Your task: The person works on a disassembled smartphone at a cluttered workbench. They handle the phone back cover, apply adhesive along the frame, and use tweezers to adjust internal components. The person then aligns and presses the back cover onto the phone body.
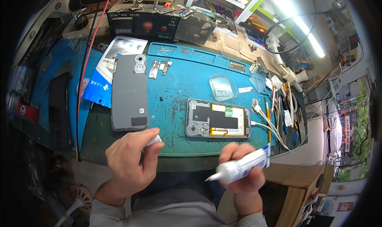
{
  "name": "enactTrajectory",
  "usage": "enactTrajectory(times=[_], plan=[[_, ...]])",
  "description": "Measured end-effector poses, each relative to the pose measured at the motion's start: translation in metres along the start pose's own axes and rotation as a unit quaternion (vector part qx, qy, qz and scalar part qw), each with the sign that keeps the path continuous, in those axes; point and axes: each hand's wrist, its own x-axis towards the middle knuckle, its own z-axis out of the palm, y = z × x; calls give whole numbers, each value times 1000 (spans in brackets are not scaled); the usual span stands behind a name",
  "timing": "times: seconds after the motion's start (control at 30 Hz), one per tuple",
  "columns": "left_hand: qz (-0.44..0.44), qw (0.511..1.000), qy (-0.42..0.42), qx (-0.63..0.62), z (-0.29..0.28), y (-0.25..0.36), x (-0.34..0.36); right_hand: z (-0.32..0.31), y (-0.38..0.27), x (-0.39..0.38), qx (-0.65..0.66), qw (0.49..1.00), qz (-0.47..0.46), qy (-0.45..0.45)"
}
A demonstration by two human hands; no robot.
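Observation:
My left hand [131, 159] pinches a small white cap [156, 139] between thumb and index finger, just below a detached grey phone back panel [129, 95]. My right hand [242, 183] grips a white and blue tube [244, 165], its narrow white nozzle exposed and pointing down-left. Above my right hand, an opened phone [217, 117] lies on the blue work mat [171, 91], with its internals showing and a white cable [260, 124] at its right end.
A blue and white packet [101, 83] and a dark phone [59, 107] lie left. Small metal parts [159, 67], a plastic lid [223, 86] and tools [288, 111] surround the opened phone. A black machine [159, 24] stands behind; a wooden cabinet [298, 183] is lower right.

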Motion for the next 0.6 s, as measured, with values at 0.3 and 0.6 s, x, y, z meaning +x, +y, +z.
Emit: enactTrajectory(times=[0.3, 0.6], plan=[[-10, 1000, -7, 9, -1, 2, 2, 10, -46, 92, -462, 875, 14, 143], [-6, 1000, 6, 8, 2, 0, 1, 9, -40, 98, -452, 876, 125, 111]])
